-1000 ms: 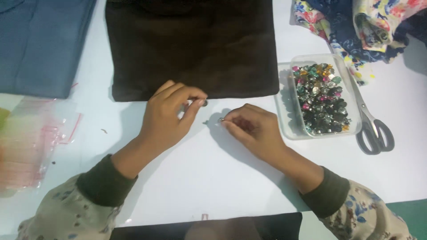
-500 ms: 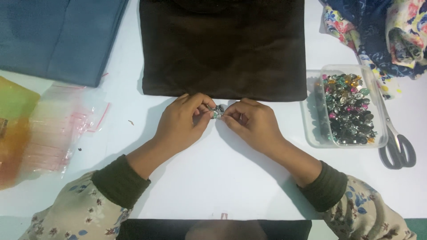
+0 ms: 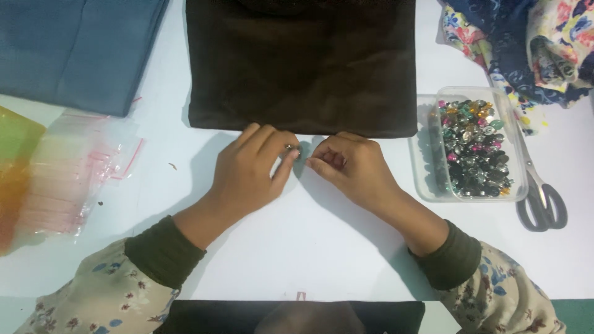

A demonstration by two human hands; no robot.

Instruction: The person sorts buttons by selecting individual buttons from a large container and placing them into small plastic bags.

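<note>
Head view: the left hand [image 3: 250, 167] and right hand [image 3: 349, 167] meet just below the near edge of the dark brown cloth [image 3: 303, 62]. The left fingers [image 3: 286, 162] are pressed together, pinching a small shiny gem [image 3: 292, 149] at their tips; the right fingers curl inward, and what they pinch I cannot tell. No gems show on the brown cloth, so decorating looks barely begun, with the clear tray of gems [image 3: 473, 148] to the cloth's lower right still full. Scissors [image 3: 539, 185] lie beyond the tray. Plastic bags [image 3: 68, 176] sit at the cloth's lower left. The white table [image 3: 322, 247] below the cloth gives open room
</note>
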